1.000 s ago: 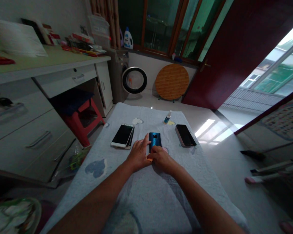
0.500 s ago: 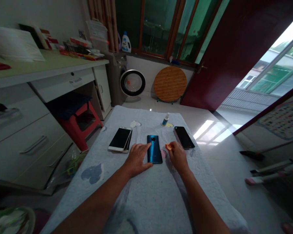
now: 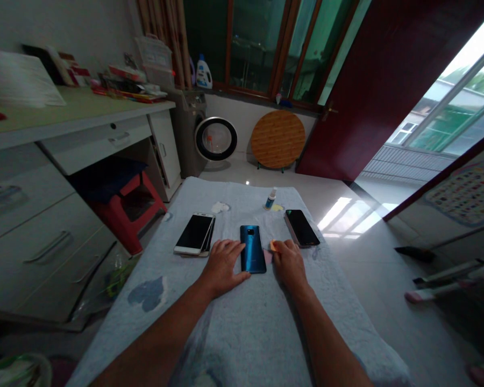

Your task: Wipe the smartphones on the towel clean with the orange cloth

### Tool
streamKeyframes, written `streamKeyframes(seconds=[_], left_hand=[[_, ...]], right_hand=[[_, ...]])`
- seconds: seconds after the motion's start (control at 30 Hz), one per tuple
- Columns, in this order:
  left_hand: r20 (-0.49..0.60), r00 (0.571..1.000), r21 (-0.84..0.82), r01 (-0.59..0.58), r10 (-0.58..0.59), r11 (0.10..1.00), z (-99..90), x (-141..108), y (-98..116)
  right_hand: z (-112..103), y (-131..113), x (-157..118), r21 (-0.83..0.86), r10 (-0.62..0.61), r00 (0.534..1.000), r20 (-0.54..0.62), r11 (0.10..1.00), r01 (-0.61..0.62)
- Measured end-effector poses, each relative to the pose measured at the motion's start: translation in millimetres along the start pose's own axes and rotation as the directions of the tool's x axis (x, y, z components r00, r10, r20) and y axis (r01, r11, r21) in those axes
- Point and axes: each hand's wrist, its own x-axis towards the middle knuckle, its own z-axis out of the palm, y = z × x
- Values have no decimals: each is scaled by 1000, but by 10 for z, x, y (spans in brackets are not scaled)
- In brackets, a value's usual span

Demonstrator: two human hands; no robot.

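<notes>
A blue phone [image 3: 253, 250] lies back up on the cloth-covered table [image 3: 242, 333]. My left hand [image 3: 225, 267] rests at its left side, fingers apart, with fingertips and thumb touching its left edge and lower corner. To the right of the phone, my right hand [image 3: 289, 263] is closed on a small orange cloth [image 3: 273, 245], held low over the table. Stacked phones, a white one [image 3: 194, 233] on top, lie left of my left hand. A black phone [image 3: 302, 228] lies screen up beyond my right hand.
A small spray bottle [image 3: 270, 198] stands towards the table's far edge. Beyond are a washing machine with its round door [image 3: 216, 138] open and a round wooden board [image 3: 278, 140]. A red stool [image 3: 133, 209] and a desk [image 3: 105, 115] stand on the left.
My right hand has turned more palm down and lowered slightly, and less of the orange cloth shows. The view has shifted a little. My left hand keeps its place at the blue phone.
</notes>
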Motion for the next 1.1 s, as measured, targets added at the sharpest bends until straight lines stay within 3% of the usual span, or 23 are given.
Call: streamKeyframes(seconds=[0.17, 0.33, 0.5, 0.7, 0.8, 0.93, 1.1], left_hand=[[71, 997, 24, -1, -1, 1000, -1, -6, 19], [122, 992, 7, 30, -31, 1000, -25, -5, 58], [152, 988, -9, 30, -28, 1000, -23, 0, 74], [150, 988, -24, 36, -32, 999, -51, 4, 83], [140, 990, -49, 17, -10, 999, -60, 17, 72], [100, 995, -96, -11, 21, 995, -39, 25, 44], [78, 997, -121, -6, 16, 993, -37, 19, 52]], right_hand=[[-37, -73, -40, 115, -31, 999, 41, 993, 26], [-25, -297, -129, 280, -249, 963, 107, 936, 211], [87, -377, 97, 178, -300, 938, 173, 946, 270], [277, -393, 706, 20, -201, 952, 230, 979, 201], [360, -481, 876, -48, -156, 953, 259, 984, 174], [399, -603, 867, -54, -223, 940, 260, 968, 245], [303, -626, 607, 31, -371, 887, 274, 925, 378]])
